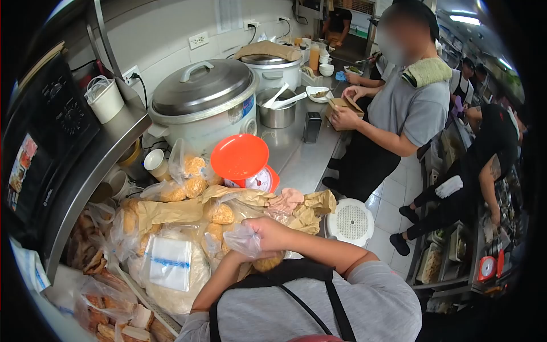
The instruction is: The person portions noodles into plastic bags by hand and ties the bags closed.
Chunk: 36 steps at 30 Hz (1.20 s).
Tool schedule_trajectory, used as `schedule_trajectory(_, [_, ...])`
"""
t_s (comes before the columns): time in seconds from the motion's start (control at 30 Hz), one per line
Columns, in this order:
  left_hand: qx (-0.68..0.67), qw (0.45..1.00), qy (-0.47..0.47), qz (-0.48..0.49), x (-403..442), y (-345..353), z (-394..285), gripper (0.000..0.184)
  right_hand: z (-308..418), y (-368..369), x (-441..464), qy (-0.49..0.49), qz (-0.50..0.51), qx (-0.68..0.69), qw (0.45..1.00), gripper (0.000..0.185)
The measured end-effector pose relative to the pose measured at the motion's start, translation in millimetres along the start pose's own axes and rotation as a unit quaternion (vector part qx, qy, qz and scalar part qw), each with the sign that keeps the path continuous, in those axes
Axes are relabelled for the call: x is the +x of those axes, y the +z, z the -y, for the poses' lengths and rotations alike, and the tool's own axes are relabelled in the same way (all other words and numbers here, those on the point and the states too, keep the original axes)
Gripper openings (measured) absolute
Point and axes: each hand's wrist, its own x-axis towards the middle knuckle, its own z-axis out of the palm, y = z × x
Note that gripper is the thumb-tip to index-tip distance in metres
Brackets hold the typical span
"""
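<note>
My right hand (269, 232) is closed on the gathered top of a clear plastic bag (244, 239). Just below it, my left hand (250, 256) is at the same bag, its fingers partly hidden. A golden-brown crumbly filling (268, 262) shows in the bag's lower part, close against my chest. Beyond my hands, similar tied bags of golden food (221, 214) lie among crumpled brown paper (174, 210). Left of my forearm, a stack of flat plastic bags with a blue stripe (168, 265) rests on a large bag of pale contents (176, 293).
An orange-topped kitchen scale (240, 158) stands past the bags. Behind it are a large rice cooker (204, 94) and a steel pot (277, 108). A co-worker (419, 108) holds a brown carton (345, 111). A white stool (350, 222) stands right; bagged bread (111, 305) lies lower left.
</note>
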Motion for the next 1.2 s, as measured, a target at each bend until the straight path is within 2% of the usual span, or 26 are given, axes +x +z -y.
schedule_trajectory(0.03, [-0.059,0.997,-0.032,0.043,1,3,-2,0.055,3,-3,1,0.002,0.008,0.025,1.000,0.019])
schedule_trajectory(0.07, [-0.134,0.985,0.018,0.106,2,6,-5,0.051,6,-6,1,0.006,0.009,0.028,1.000,0.017])
schedule_trajectory(0.13, [-0.274,0.927,0.117,0.227,6,13,-13,0.042,11,-12,1,0.014,0.009,0.037,0.999,0.015])
schedule_trajectory(0.23, [-0.222,0.920,0.188,0.263,12,15,-20,0.032,15,-17,-1,0.012,-0.043,0.074,0.996,0.015])
schedule_trajectory(0.33, [-0.208,0.927,0.163,0.265,11,20,-37,0.029,15,-29,-6,0.013,-0.098,0.062,0.993,0.014])
schedule_trajectory(0.43, [-0.168,0.943,0.170,0.231,14,25,-39,0.024,14,-40,-13,0.009,-0.110,0.092,0.990,0.011])
schedule_trajectory(0.53, [-0.217,0.952,0.113,0.182,15,26,-41,0.021,18,-55,-21,-0.057,-0.153,0.034,0.986,0.010])
schedule_trajectory(0.63, [-0.234,0.962,0.059,0.124,14,21,-47,0.013,14,-63,-29,-0.040,-0.174,0.054,0.982,0.009])
schedule_trajectory(0.73, [-0.175,0.978,0.021,0.114,16,14,-33,0.015,20,-75,-37,-0.008,-0.258,0.171,0.951,0.011])
schedule_trajectory(0.83, [-0.048,0.994,0.020,0.094,13,13,-17,0.017,-10,-105,-51,-0.102,-0.274,0.370,0.882,0.020])
schedule_trajectory(0.93, [-0.048,0.997,0.050,-0.027,3,15,-21,0.019,-17,-103,-61,0.031,-0.158,0.264,0.951,0.036])
schedule_trajectory(0.97, [-0.005,0.995,0.078,-0.063,1,15,-23,0.020,-32,-94,-64,0.060,-0.071,0.101,0.990,0.051])
schedule_trajectory(1.0, [0.038,0.989,0.105,-0.100,2,14,-28,0.022,-36,-82,-64,0.066,0.018,0.030,0.997,0.059])
schedule_trajectory(1.03, [0.080,0.978,0.133,-0.137,2,12,-33,0.023,-50,-61,-63,0.015,0.054,-0.007,0.998,0.063])
schedule_trajectory(1.07, [0.086,0.976,0.152,-0.134,2,13,-42,0.024,-65,-36,-61,-0.037,0.089,-0.044,0.994,0.068])
schedule_trajectory(1.13, [0.099,0.968,0.189,-0.129,4,14,-59,0.025,-72,5,-62,0.069,0.155,-0.015,0.985,0.047])
schedule_trajectory(1.2, [0.169,0.944,0.263,-0.104,7,9,-61,0.030,-78,22,-59,0.068,0.111,-0.071,0.989,0.039])
